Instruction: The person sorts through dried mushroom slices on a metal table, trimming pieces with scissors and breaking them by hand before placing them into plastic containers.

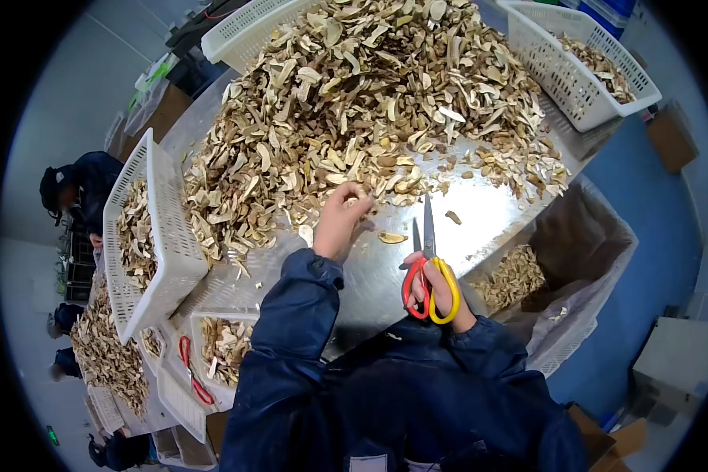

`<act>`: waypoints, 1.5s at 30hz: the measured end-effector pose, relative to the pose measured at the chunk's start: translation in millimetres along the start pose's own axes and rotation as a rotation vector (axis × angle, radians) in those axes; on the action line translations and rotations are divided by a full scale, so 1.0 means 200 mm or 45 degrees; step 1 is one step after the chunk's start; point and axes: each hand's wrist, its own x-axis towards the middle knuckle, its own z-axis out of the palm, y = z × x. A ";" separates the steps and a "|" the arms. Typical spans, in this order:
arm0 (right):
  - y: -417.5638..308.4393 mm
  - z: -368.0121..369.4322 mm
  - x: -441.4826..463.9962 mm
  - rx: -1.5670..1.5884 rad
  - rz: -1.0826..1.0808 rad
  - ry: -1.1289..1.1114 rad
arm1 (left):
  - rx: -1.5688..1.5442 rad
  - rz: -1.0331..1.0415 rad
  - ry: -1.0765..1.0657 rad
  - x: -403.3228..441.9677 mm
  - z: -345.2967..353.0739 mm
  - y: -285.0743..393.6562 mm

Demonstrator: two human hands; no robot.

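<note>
1. Left hand (340, 223) is right at the near edge of the big pile of slices (330, 102), which look like dried mushroom. Grip is pinched together, thumb to fingers. Can't really tell if there's a slice in there.
2. Right hand (442, 293) has its grip closed around the handles of the scissors (429, 236), 1 red loop on the left, 1 yellow on the right. The 2 blades point to the far side and sit slightly apart, over the near part of the metal surface (370, 275).
3. Between the left hand and the blades there's a pale loose slice (392, 237) lying flat, plus a small dark slice (453, 216) just right of the blades.
4. White baskets around the pile: left basket (177, 252) and right basket (574, 90), both with slices in them, and a far basket (232, 43) tucked behind the pile.
5. Near left, a small white tray (222, 315) holds more slices, with a red-handled tool (200, 391) lying just left of it.
6. Near right, below the surface, a lined crate (594, 244) has slices at the bottom, with blue floor (645, 193) beyond.
7. Far left, another person (94, 185) in dark clothing.
</note>
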 end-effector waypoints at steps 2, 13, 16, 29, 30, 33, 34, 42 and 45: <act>0.00 0.05 0.00 -0.030 0.031 0.051 | -0.690 -0.456 0.013 -0.08 -0.05 0.07; -0.15 0.18 -0.14 -0.991 -0.046 0.016 | -0.531 -0.085 0.465 -0.27 0.21 0.23; -0.15 0.19 -0.13 -1.028 -0.120 0.032 | -0.405 0.009 0.522 -0.31 0.29 0.23; -0.05 0.15 -0.12 -0.835 -0.087 0.004 | -0.277 0.099 0.508 -0.39 0.38 0.12; -0.07 0.15 -0.13 -0.731 0.051 -0.014 | -0.298 0.022 0.478 -0.39 0.38 0.11; -0.09 0.15 -0.12 -0.261 0.365 -0.118 | -0.717 -0.159 0.280 -0.37 0.32 0.06; -0.05 0.12 -0.09 -0.001 0.399 -0.184 | -1.088 -0.183 0.130 -0.36 0.25 -0.01; 0.08 -0.03 0.02 0.593 0.452 -0.183 | -1.938 -0.320 0.239 -0.32 -0.13 -0.03; 0.00 -0.13 0.01 0.463 0.001 0.182 | -1.589 -0.217 0.251 -0.27 -0.26 -0.10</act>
